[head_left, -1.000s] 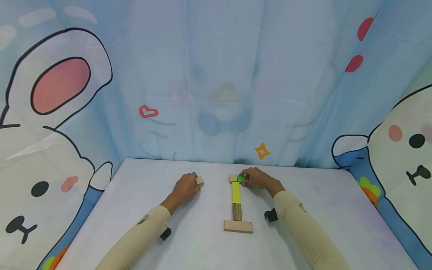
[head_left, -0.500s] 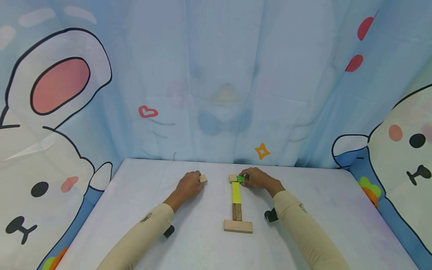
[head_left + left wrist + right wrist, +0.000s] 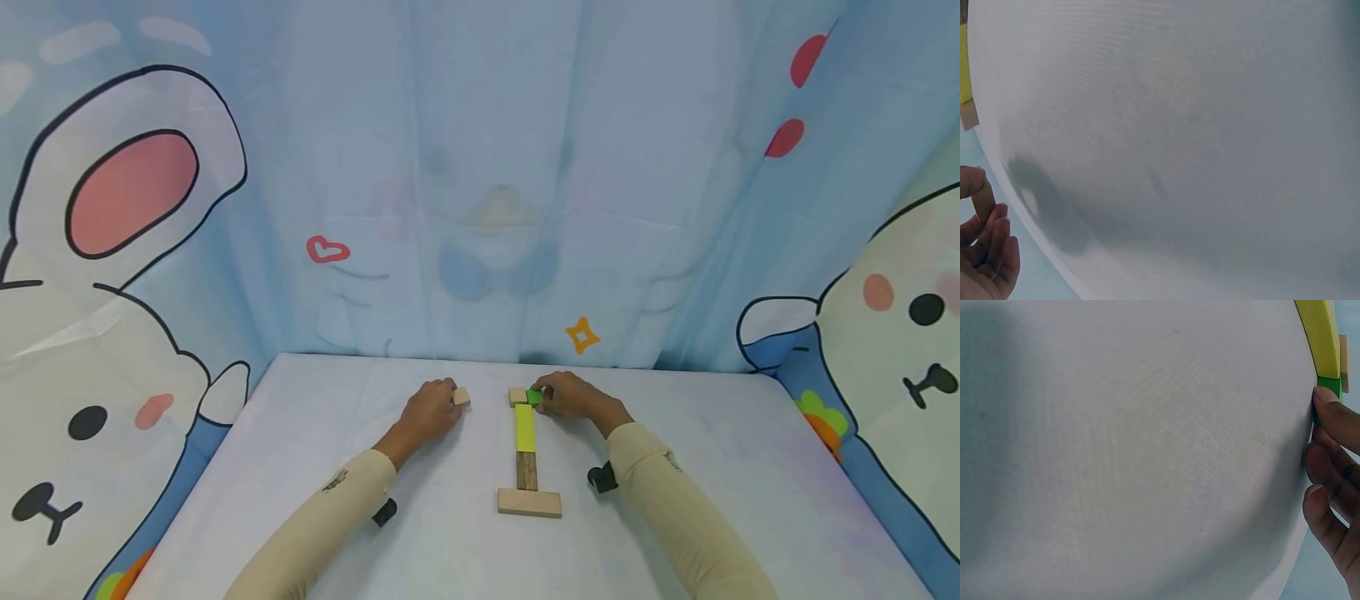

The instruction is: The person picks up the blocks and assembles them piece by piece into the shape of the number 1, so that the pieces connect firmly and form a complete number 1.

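My left hand (image 3: 432,410) pinches a small plain wooden block (image 3: 461,397) between thumb and fingers, to the left of a row of blocks. In the left wrist view that wooden block (image 3: 984,201) shows edge-on between the fingertips. My right hand (image 3: 567,395) holds a green block (image 3: 535,397) by its right end, thumb on its near side. Against the green block's left end lies another plain wooden block (image 3: 517,396). Below these two, a yellow block (image 3: 525,428) runs toward me, followed by a dark brown wood-grained block (image 3: 527,471) and a wide pale plank (image 3: 529,503) lying crosswise.
The blocks lie on a table with a white cloth (image 3: 450,542). Behind its far edge hangs a blue curtain (image 3: 480,167) printed with cartoon animals. A black wrist camera (image 3: 602,479) hangs under the right sleeve, another camera (image 3: 385,512) under the left.
My left hand has moved to the right with the small wooden block, closer to the row. The right hand stays in place at the green block.
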Available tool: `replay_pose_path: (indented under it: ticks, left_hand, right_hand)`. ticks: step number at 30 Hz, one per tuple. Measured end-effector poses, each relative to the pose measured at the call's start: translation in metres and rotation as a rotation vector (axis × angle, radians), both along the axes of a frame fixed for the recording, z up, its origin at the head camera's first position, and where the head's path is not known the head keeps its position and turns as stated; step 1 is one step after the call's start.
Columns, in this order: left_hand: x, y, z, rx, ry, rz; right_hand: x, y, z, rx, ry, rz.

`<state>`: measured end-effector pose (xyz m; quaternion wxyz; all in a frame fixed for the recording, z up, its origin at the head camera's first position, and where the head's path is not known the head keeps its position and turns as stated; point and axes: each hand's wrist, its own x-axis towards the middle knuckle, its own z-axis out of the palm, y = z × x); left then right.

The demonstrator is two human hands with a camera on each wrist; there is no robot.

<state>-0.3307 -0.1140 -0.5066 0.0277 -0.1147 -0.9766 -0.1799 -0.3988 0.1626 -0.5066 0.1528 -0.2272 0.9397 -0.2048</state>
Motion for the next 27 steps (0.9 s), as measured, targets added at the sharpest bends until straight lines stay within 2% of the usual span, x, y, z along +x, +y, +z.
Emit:
replay_pose_path:
  ticks: [12, 20, 27]
  left_hand:
    - [0.0, 0.011, 0.001, 0.013, 0.025, -0.036]
    - [-0.002, 0.022, 0.002, 0.017, -0.018, -0.022]
    - [-0.004, 0.03, 0.002, 0.04, -0.023, -0.027]
  right_hand:
    - [-0.002, 0.001, -0.002, -0.007, -0.004, 0.009]
    - [-0.002, 0.003, -0.002, -0.045, 0.005, 0.043]
    - [-0.002, 0.003, -0.004, -0.031, 0.014, 0.027]
